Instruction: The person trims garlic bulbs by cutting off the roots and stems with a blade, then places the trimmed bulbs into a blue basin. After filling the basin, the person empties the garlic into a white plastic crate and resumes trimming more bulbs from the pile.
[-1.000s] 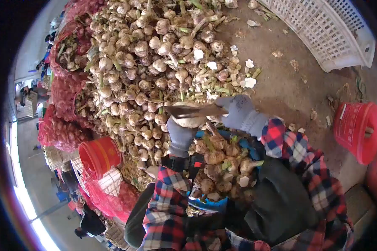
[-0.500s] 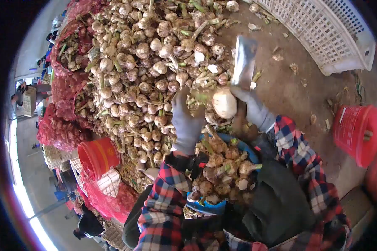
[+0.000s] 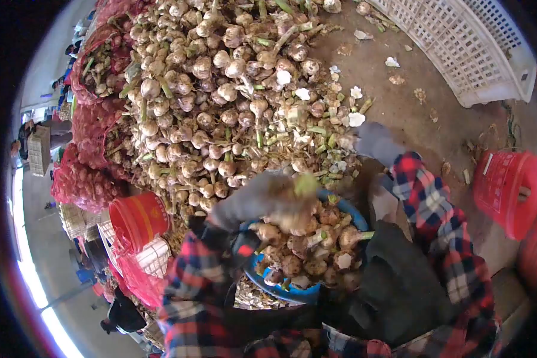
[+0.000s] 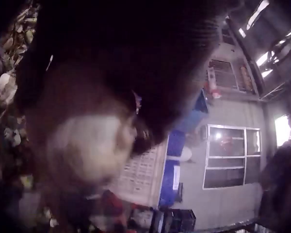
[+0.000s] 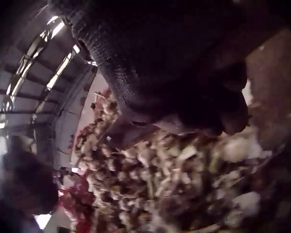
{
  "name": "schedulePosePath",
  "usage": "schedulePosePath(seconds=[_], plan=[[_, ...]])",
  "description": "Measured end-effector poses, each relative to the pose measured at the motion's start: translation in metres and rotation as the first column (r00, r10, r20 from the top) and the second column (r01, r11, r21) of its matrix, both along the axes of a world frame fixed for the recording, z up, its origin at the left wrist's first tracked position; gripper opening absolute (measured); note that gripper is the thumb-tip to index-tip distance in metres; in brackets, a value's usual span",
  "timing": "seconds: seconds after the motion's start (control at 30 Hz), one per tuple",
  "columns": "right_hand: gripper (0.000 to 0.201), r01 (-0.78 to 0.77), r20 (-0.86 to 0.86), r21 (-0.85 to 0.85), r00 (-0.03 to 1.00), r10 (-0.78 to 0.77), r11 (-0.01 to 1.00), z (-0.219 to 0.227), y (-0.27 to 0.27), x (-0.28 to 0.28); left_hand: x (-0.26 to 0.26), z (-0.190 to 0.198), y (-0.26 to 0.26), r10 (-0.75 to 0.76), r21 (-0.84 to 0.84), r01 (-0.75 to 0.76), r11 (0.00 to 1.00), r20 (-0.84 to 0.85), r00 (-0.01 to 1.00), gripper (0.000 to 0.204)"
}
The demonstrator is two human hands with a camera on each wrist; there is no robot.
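Note:
Over the blue basin (image 3: 298,295) of garlic bulbs, my gloved left hand (image 3: 247,200) grips a motion-blurred garlic bulb (image 3: 291,206); a greenish end shows beside it. The left wrist view has the pale bulb (image 4: 92,145) large and blurred in the dark hand. To the right of the basin, the gloved right hand (image 3: 379,143) is raised near scattered trimmings. In the right wrist view its fingers are curled round the knife, mostly hidden, with a dull blade (image 5: 126,133) showing past the hand (image 5: 184,82).
A large garlic pile (image 3: 203,107) spreads ahead and left. Red mesh sacks (image 3: 92,134) and a red bucket (image 3: 138,222) stand left; another red bucket (image 3: 504,188) is at right. A white crate (image 3: 459,59) lies at upper right. People are in the left background.
The left hand has moved down and left, over the basin, with the bulb. The right hand has moved right and slightly up; the blade no longer shows clearly in the head view.

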State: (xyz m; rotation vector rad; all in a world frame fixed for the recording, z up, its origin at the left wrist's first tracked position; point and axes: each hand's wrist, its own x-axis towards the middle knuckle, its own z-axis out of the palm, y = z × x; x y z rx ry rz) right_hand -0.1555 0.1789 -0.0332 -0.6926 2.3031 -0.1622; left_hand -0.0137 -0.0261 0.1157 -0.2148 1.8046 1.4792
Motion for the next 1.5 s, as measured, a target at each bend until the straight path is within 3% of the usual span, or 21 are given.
schedulePosePath(seconds=[0.03, 0.1, 0.13, 0.2, 0.27, 0.33, 0.5, 0.57, 0.67, 0.8, 0.9, 1.0, 1.03, 1.07, 1.2, 1.23, 1.3, 1.33, 1.43, 1.47, 1.5], plan=[[0.034, -0.011, 0.003, -0.002, 1.000, 0.011, 1.000, -0.005, 0.007, -0.001, 0.006, 0.006, -0.007, -0.206, 0.075, 0.214, 0.974, -0.099, 0.974, 0.039], [0.035, 0.228, 0.106, 0.025, 0.967, -0.230, 0.973, -0.011, 0.019, 0.013, -0.001, -0.015, -0.029, -0.084, 0.151, 0.068, 0.986, 0.101, 0.991, 0.044], [0.035, 0.228, 0.104, 0.023, 0.968, -0.229, 0.973, -0.013, 0.017, 0.018, -0.007, -0.043, -0.047, 0.051, -0.171, -0.057, 0.984, -0.041, 0.998, 0.049], [0.036, 0.257, 0.205, 0.020, 0.945, -0.256, 0.966, -0.014, 0.010, 0.022, -0.029, -0.098, -0.076, 0.275, -0.642, -0.317, 0.698, -0.169, 0.947, 0.049], [0.038, 0.219, 0.228, 0.056, 0.947, -0.226, 0.974, 0.002, 0.000, 0.020, -0.047, -0.176, -0.121, 0.018, -0.823, -0.217, 0.524, -0.244, 0.970, 0.061], [0.043, 0.311, 0.276, 0.005, 0.913, -0.300, 0.950, -0.007, 0.000, 0.024, -0.074, -0.161, -0.093, 0.299, -0.838, -0.329, 0.434, -0.211, 0.931, 0.059], [0.045, 0.400, 0.318, 0.007, 0.868, -0.382, 0.916, -0.043, 0.018, 0.022, -0.065, -0.164, -0.090, 0.312, -0.758, -0.322, 0.567, -0.164, 0.936, 0.044], [0.045, 0.384, 0.304, 0.014, 0.878, -0.370, 0.923, -0.034, 0.011, 0.013, -0.037, -0.160, -0.085, 0.370, -0.199, -0.475, 0.857, -0.404, 0.836, 0.027], [0.046, 0.412, 0.377, 0.036, 0.838, -0.394, 0.910, -0.004, -0.017, 0.018, -0.031, -0.117, -0.043, 0.593, -0.018, -0.600, 0.799, -0.138, 0.793, 0.016], [0.045, 0.217, 0.245, -0.071, 0.950, -0.194, 0.974, 0.024, -0.042, 0.038, -0.031, -0.099, -0.005, 0.585, 0.016, -0.585, 0.811, -0.042, 0.810, 0.017], [0.040, 0.160, 0.160, -0.135, 0.978, -0.138, 0.978, 0.029, -0.039, 0.040, -0.031, -0.091, -0.001, 0.605, -0.231, -0.629, 0.742, -0.171, 0.777, 0.017], [0.036, 0.124, 0.141, -0.290, 0.986, -0.086, 0.949, 0.060, -0.034, 0.041, -0.019, -0.098, -0.014, 0.051, -0.374, -0.349, 0.859, -0.616, 0.786, 0.018], [0.035, 0.018, 0.046, -0.381, 0.999, -0.001, 0.924, 0.069, -0.036, 0.041, -0.006, -0.130, -0.021, 0.330, -0.144, -0.503, 0.852, -0.597, 0.731, 0.021], [0.034, -0.093, -0.058, -0.459, 0.996, 0.074, 0.883, 0.073, -0.037, 0.042, -0.003, -0.141, -0.023, 0.329, -0.143, -0.500, 0.854, -0.595, 0.733, 0.021], [0.033, -0.081, -0.201, -0.632, 0.978, -0.062, 0.770, 0.063, -0.043, 0.049, -0.002, -0.141, -0.023, -0.434, -0.651, -0.348, 0.674, -0.731, 0.527, 0.022], [0.032, -0.054, -0.160, -0.589, 0.986, -0.051, 0.806, 0.061, -0.041, 0.046, 0.000, -0.141, -0.021, -0.435, -0.652, -0.348, 0.674, -0.731, 0.526, 0.022], [0.032, -0.028, -0.118, -0.543, 0.992, -0.043, 0.839, 0.053, -0.037, 0.042, -0.009, -0.099, 0.003, 0.159, -0.232, -0.444, 0.866, -0.712, 0.684, 0.025], [0.032, 0.005, -0.089, -0.542, 0.994, -0.064, 0.841, 0.045, -0.033, 0.042, -0.015, -0.080, 0.012, 0.385, -0.231, -0.507, 0.830, -0.421, 0.822, 0.020], [0.035, 0.438, 0.371, -0.242, 0.867, -0.334, 0.866, -0.046, -0.011, 0.021, -0.014, -0.043, 0.031, 0.390, -0.137, -0.536, 0.833, -0.542, 0.744, 0.027], [0.035, 0.424, 0.374, -0.250, 0.872, -0.317, 0.870, -0.071, 0.000, 0.023, -0.012, -0.043, 0.030, 0.356, -0.101, -0.521, 0.848, -0.621, 0.699, 0.034], [0.031, 0.626, 0.479, -0.312, 0.753, -0.451, 0.715, -0.068, 0.006, 0.027, -0.013, -0.042, 0.029, 0.365, -0.107, -0.540, 0.835, -0.626, 0.689, 0.034]])
